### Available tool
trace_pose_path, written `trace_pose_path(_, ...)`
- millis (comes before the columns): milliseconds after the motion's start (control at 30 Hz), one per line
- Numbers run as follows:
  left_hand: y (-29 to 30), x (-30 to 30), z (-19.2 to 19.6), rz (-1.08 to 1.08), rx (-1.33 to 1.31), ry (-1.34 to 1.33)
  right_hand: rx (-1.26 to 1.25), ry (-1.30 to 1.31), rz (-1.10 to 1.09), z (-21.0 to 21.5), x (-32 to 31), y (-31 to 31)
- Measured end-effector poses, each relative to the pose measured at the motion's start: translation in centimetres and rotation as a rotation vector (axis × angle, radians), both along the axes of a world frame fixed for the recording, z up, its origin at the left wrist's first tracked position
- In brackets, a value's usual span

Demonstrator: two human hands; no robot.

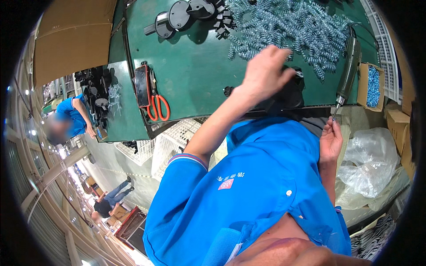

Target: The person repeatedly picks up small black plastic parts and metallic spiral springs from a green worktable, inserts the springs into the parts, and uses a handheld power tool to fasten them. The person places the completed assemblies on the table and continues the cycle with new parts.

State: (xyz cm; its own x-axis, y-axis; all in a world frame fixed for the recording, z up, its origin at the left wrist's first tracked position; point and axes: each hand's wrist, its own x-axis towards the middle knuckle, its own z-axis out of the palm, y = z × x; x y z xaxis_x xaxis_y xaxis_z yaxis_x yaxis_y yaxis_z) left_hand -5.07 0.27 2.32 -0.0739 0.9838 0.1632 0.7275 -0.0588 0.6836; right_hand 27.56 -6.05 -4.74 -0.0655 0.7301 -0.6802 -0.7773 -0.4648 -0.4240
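Head view, tilted steeply, so the wearer's own blue shirt fills the lower frame. Green workbench (195, 71) taken as landmark. Largest item on it: heap of bright coiled metal springs (297, 26) across its far right portion. At its far edge, several round black plastic parts (177, 15); at its left near corner, red-handled scissors (157, 106) beside a dark flat case. Off its right end, a small cardboard box (372, 86) holding more springs, and crumpled clear plastic bags (372, 164) below that. A powered screwdriver (348, 71) hangs over the bench's right near edge, tip down. Left hand (266, 73) rests over a black part (288, 91) at the bench's near edge, just below the spring heap; fingers curled down onto it, though whether they grip it I cannot tell. Right hand (330, 139), off the bench and just under the driver tip, pinches something small between thumb and forefinger, likely a screw. Judgement: fastening step in preparation; next move would call for seating that small piece on the black part and bringing the driver down squarely. A second person in blue works at a bench further left.
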Motion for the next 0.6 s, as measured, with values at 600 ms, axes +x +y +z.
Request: trace_pose_path(600,-0.6,-11.7,-3.6,0.443,0.128,0.262,0.144,-0.457,0.033,2.7,-3.7,-0.1)
